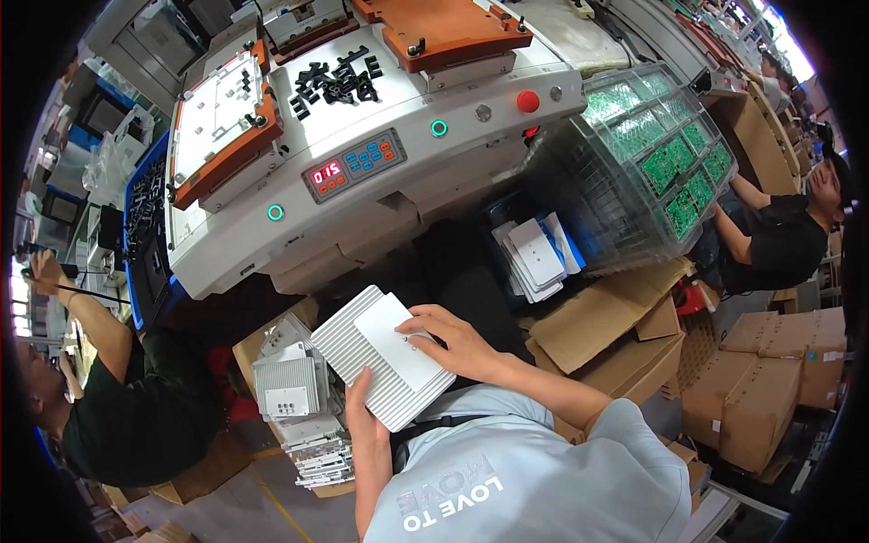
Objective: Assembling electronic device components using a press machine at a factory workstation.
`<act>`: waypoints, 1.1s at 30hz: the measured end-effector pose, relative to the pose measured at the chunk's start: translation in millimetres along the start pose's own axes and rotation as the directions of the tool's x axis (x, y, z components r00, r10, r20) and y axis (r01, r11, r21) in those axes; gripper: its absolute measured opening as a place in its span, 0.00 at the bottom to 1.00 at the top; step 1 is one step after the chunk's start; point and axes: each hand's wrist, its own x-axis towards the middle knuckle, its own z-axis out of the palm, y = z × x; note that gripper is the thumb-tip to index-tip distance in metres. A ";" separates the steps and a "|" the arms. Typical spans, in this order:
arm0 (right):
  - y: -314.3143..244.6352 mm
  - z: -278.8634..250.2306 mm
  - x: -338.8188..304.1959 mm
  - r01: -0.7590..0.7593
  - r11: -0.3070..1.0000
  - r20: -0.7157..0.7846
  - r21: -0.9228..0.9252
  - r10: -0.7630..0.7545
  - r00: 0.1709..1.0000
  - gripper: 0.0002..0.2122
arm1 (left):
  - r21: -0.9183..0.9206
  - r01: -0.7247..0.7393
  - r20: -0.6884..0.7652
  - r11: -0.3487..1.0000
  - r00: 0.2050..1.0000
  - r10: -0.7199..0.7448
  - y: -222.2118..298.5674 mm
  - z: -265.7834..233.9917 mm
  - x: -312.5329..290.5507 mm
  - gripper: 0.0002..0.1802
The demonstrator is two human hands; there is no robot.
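Observation:
Before my body I hold a light grey ribbed metal housing, tilted. A flat white panel covers part of its ribs; whether it is a separate piece I cannot tell. My left hand grips the lower left edge, thumb on the ribbed face and the other fingers hidden beneath. My right hand lies over the panel, bent fingers and thumb close together on its surface near some small dark marks. Anything between those fingertips is too small to make out. Left of the housing, similar ribbed housings are stacked in a carton.
Ahead stands a white machine with orange fixtures, a lit display and black small parts. White plates lie at its right, below a clear bin of green circuit boards. Cartons stand right. People work on both sides.

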 end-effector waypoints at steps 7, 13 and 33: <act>-1.7 -24.3 9.6 0.223 0.974 0.090 -0.042 -0.219 0.972 0.18 | -0.018 0.000 -0.002 1.000 1.000 0.000 7.4 0.7 -2.5 0.27; -29.1 -51.5 15.5 0.606 0.701 0.266 -0.378 -0.544 0.796 0.18 | -0.078 0.029 0.206 0.997 0.978 -0.012 23.7 14.9 -3.2 0.31; -149.9 -273.5 170.4 0.218 0.976 -0.614 -0.005 -0.175 0.769 0.11 | 0.154 0.011 0.642 0.988 0.759 -0.109 25.9 27.2 -22.3 0.30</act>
